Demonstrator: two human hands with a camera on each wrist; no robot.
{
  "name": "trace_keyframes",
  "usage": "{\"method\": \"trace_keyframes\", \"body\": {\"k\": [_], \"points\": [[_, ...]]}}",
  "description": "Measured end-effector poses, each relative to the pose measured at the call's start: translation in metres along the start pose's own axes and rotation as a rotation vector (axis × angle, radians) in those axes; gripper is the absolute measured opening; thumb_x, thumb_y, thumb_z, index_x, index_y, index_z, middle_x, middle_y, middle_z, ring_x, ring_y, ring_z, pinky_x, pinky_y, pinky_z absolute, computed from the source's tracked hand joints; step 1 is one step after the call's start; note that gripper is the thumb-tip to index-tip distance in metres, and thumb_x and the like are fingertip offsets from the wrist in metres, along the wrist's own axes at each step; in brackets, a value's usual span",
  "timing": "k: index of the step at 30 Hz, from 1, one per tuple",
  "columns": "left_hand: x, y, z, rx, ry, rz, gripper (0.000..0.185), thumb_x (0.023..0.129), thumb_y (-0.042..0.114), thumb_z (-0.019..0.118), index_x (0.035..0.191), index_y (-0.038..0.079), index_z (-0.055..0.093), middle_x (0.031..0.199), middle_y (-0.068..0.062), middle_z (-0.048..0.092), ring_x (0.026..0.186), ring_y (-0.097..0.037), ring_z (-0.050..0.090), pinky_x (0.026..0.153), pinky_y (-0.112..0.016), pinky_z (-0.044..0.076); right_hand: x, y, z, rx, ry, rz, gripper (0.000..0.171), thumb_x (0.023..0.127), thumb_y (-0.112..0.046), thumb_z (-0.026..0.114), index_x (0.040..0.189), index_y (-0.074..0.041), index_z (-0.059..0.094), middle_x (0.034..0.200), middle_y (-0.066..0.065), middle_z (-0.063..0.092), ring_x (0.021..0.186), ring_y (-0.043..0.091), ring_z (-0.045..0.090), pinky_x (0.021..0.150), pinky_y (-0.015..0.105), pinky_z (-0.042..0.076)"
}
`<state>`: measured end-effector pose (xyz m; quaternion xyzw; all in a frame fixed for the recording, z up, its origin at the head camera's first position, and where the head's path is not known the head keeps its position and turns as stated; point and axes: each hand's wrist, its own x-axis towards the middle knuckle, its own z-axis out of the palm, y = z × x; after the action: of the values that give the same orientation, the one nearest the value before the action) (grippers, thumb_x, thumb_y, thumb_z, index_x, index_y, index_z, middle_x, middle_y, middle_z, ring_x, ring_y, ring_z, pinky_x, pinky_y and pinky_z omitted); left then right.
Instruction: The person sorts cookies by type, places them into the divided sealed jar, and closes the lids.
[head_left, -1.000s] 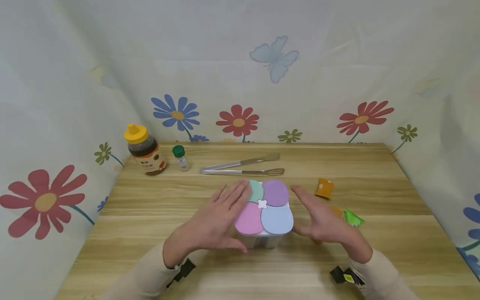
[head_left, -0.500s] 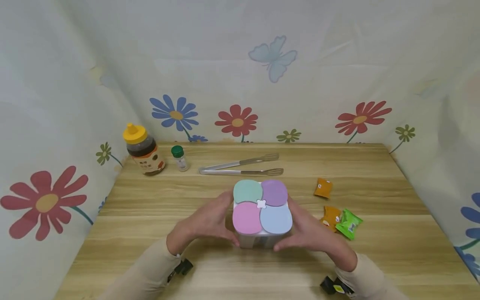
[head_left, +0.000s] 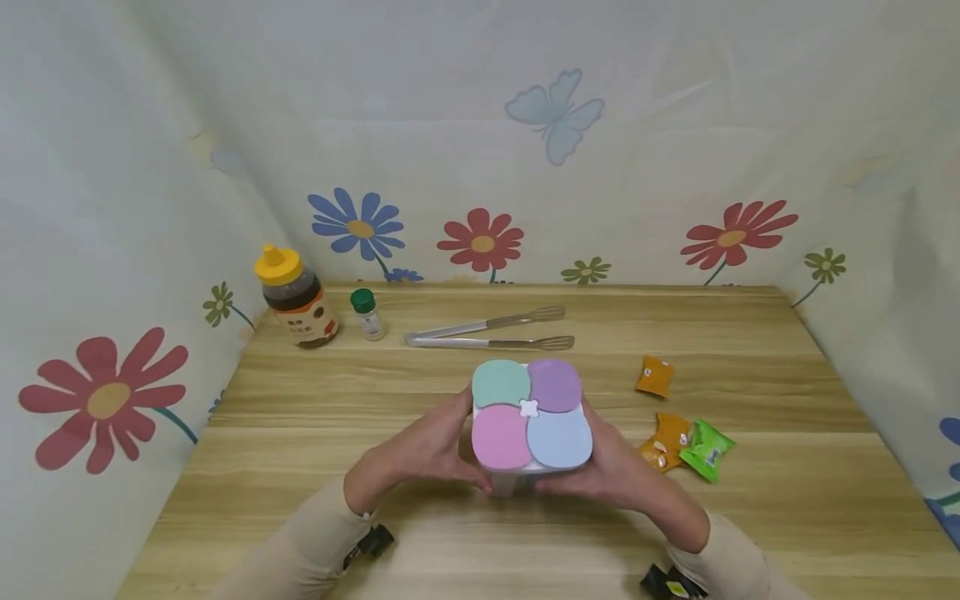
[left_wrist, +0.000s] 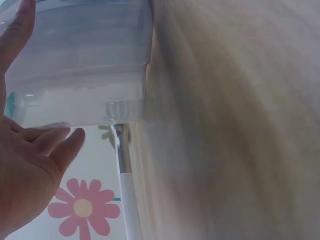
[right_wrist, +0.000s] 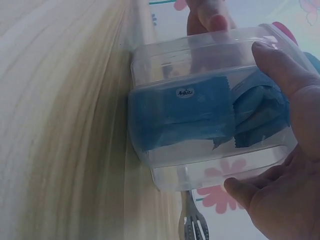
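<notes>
A clear plastic storage box (head_left: 498, 437) with a lid of four rounded panels, teal, purple, pink and light blue, is between both hands in the head view. My left hand (head_left: 431, 450) grips its left side, thumb toward the near corner. On the opposite side, my right hand (head_left: 618, 467) holds it with the thumb along the near face. Through the clear wall in the right wrist view, blue wrapped packets (right_wrist: 185, 110) show inside. The left wrist view has the box's lower wall (left_wrist: 85, 95) close over the wooden table, fingers of the left hand (left_wrist: 30, 160) behind it.
Metal tongs (head_left: 487, 332) lie behind the box. A yellow-capped bottle (head_left: 296, 300) of dark contents and a green-capped shaker (head_left: 367, 315) stand at the back left. Orange packets (head_left: 655, 377) and a green packet (head_left: 707, 450) lie to the right on the wooden table (head_left: 300, 400).
My left hand has slid off the lid's left edge down to the box's side. My right hand has closed in from the right, and both now grip the box.
</notes>
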<state>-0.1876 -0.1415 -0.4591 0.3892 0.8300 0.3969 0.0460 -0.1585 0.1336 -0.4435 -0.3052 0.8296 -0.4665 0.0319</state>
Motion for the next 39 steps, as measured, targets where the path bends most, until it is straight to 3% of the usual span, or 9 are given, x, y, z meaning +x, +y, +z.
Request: {"method": "trace_keyframes", "body": {"k": [7, 13, 20, 28, 31, 35, 39], "points": [[-0.001, 0.002, 0.007, -0.033, 0.039, -0.018, 0.141, 0.051, 0.035, 0.098, 0.156, 0.028, 0.004, 0.155, 0.012, 0.030, 0.142, -0.012, 0.033, 0.117, -0.037, 0.029, 0.002, 0.023, -0.002, -0.014, -0.017, -0.011, 0.107, 0.061, -0.044, 0.091, 0.146, -0.028, 0.028, 0.133, -0.007, 0.056, 0.116, 0.013, 0.057, 0.099, 0.039, 0.049], [-0.003, 0.008, 0.015, -0.024, 0.103, -0.062, 0.138, 0.052, 0.036, 0.097, 0.155, 0.027, 0.005, 0.154, 0.008, 0.031, 0.142, -0.015, 0.033, 0.115, -0.039, 0.031, 0.007, 0.027, -0.007, 0.026, -0.048, -0.031, 0.106, 0.061, -0.031, 0.093, 0.146, -0.023, 0.030, 0.128, -0.004, 0.059, 0.112, 0.013, 0.059, 0.097, 0.034, 0.050], [-0.007, 0.018, 0.025, 0.072, 0.191, -0.094, 0.139, 0.053, 0.043, 0.095, 0.156, 0.023, 0.005, 0.155, 0.004, 0.029, 0.142, -0.017, 0.034, 0.114, -0.040, 0.032, 0.014, 0.034, -0.014, 0.121, -0.126, -0.065, 0.104, 0.061, -0.019, 0.093, 0.145, -0.020, 0.032, 0.128, -0.001, 0.059, 0.111, 0.014, 0.058, 0.097, 0.028, 0.048], [-0.010, 0.029, 0.038, 0.147, 0.273, -0.132, 0.141, 0.053, 0.044, 0.095, 0.156, 0.015, 0.004, 0.155, -0.007, 0.032, 0.141, -0.025, 0.036, 0.114, -0.044, 0.032, 0.021, 0.042, -0.023, 0.151, -0.195, -0.148, 0.101, 0.059, -0.008, 0.092, 0.142, -0.018, 0.036, 0.130, -0.002, 0.057, 0.115, 0.014, 0.057, 0.100, 0.030, 0.048], [-0.011, 0.030, 0.040, 0.160, 0.277, -0.149, 0.141, 0.054, 0.047, 0.094, 0.156, 0.015, 0.003, 0.155, -0.007, 0.031, 0.141, -0.024, 0.035, 0.114, -0.042, 0.032, 0.022, 0.043, -0.026, 0.175, -0.223, -0.139, 0.101, 0.059, -0.007, 0.092, 0.142, -0.018, 0.036, 0.131, -0.001, 0.057, 0.118, 0.015, 0.057, 0.102, 0.031, 0.047], [-0.012, 0.029, 0.037, 0.082, 0.252, -0.174, 0.138, 0.054, 0.048, 0.094, 0.156, 0.021, 0.005, 0.156, 0.000, 0.029, 0.143, -0.018, 0.032, 0.116, -0.040, 0.029, 0.023, 0.042, -0.028, 0.190, -0.250, -0.132, 0.102, 0.063, -0.015, 0.093, 0.145, -0.019, 0.033, 0.135, -0.001, 0.054, 0.121, 0.015, 0.054, 0.105, 0.029, 0.044], [-0.012, 0.025, 0.024, 0.011, 0.211, -0.210, 0.132, 0.054, 0.055, 0.090, 0.156, 0.027, 0.009, 0.155, 0.007, 0.030, 0.143, -0.015, 0.031, 0.116, -0.041, 0.028, 0.018, 0.040, -0.028, 0.175, -0.230, -0.102, 0.116, 0.066, -0.023, 0.092, 0.155, -0.021, 0.017, 0.151, 0.001, 0.039, 0.132, 0.018, 0.045, 0.111, 0.024, 0.035]]}}
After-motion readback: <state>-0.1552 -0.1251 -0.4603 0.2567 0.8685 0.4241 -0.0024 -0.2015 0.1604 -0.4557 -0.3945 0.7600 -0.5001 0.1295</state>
